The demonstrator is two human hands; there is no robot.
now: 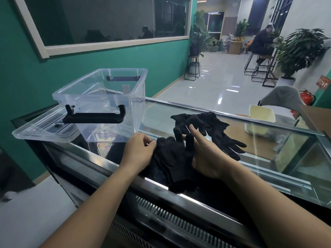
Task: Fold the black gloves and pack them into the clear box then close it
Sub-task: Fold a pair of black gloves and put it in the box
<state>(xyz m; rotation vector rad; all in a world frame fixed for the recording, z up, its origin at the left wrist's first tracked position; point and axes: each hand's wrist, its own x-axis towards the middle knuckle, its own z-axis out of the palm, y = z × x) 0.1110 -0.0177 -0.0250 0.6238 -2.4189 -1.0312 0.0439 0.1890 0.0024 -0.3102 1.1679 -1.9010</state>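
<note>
Black gloves (170, 158) lie bunched on the glass counter (250, 158) before you; your left hand (138, 152) pinches their near-left edge; your right hand (204, 154) cups them, fingers spread; more gloves (206, 122) lie just behind; the clear box (107, 104) stands open to the left, on its lid (41, 133).

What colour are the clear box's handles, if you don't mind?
Black handles, clearest in the head view.

Both bare forearms reach forward, close together. Left hand (138, 149) curls knuckles-up, fingertips pinched at the glove (172, 158) edge; right hand (206, 158) lies palm-up just right of it, fingers spread beneath the fabric.
</note>
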